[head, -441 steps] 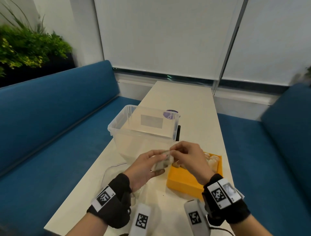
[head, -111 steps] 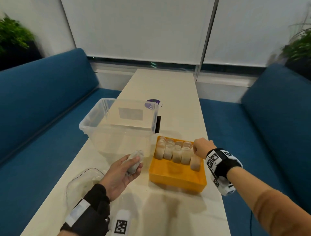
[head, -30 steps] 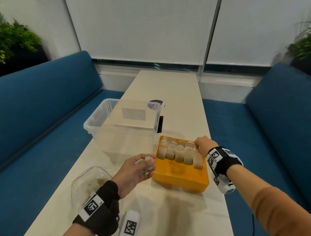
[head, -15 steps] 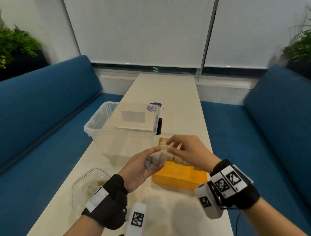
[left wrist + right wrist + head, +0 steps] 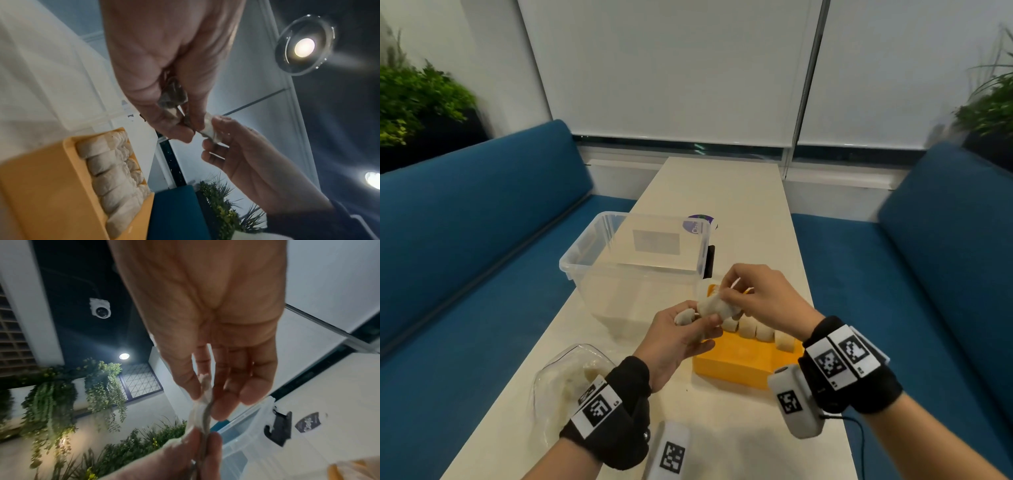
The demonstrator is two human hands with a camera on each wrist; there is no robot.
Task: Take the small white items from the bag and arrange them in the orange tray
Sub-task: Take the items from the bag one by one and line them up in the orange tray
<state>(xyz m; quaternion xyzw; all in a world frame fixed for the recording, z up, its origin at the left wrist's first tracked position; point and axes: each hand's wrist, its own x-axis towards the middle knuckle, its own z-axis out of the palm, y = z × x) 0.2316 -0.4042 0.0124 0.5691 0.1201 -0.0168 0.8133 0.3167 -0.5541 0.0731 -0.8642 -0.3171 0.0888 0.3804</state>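
Observation:
Above the near-left corner of the orange tray (image 5: 739, 365), my two hands meet. My left hand (image 5: 697, 320) grips small white items (image 5: 685, 317) in its curled fingers. My right hand (image 5: 726, 296) pinches one white item (image 5: 714, 305) by its far end between thumb and forefinger. In the right wrist view this white item (image 5: 205, 395) stretches from my right fingertips (image 5: 195, 391) down to my left fingers (image 5: 213, 444), which also hold it. A row of several white items (image 5: 756, 330) lies across the tray's far part, also seen in the left wrist view as white items (image 5: 115, 178) in the orange tray (image 5: 47, 194).
A clear plastic bag (image 5: 565, 380) with more white items lies near left on the white table (image 5: 722, 192). A clear plastic box (image 5: 637, 260) stands behind the hands, with a black clip (image 5: 710, 261) and a purple disc (image 5: 700, 222) beside it. Blue benches flank the table.
My right hand left the row in the tray, came over to my left hand and took hold of a white item there. That item now sticks further out of my left hand.

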